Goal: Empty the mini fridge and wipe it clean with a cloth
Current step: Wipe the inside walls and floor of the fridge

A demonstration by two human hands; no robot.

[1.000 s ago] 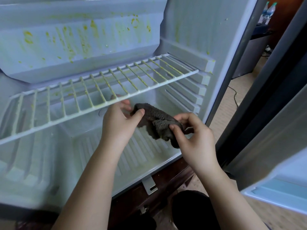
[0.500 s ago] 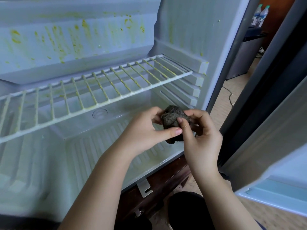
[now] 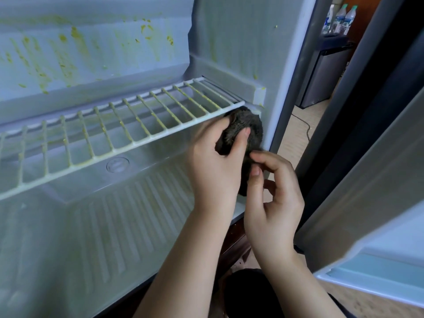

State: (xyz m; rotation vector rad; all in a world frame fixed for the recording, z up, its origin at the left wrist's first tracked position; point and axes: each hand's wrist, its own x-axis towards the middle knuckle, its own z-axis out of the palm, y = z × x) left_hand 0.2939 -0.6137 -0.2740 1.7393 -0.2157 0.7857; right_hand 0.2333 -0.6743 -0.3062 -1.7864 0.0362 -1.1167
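The mini fridge (image 3: 231, 37) stands open with nothing stored inside. Yellow-green smears cover its back wall (image 3: 68, 51). A white wire shelf (image 3: 119, 131), also stained, crosses the middle. My left hand (image 3: 218, 161) grips a bunched dark grey cloth (image 3: 249, 123) and holds it against the right inner wall, just under the shelf's right front corner. My right hand (image 3: 273, 196) is just below, its curled fingers pinching the cloth's lower hanging part.
The fridge door (image 3: 378, 203) hangs open at the right, close to my right arm. The ribbed fridge floor (image 3: 128, 221) lies under the shelf. Beyond the door are a wooden floor with a cable (image 3: 302, 127), a dark cabinet (image 3: 325, 72) and water bottles (image 3: 341, 17).
Both hands have risen and moved right with the cloth, from mid-air in front of the fridge to the right wall under the shelf corner. The cloth went from stretched out to bunched.
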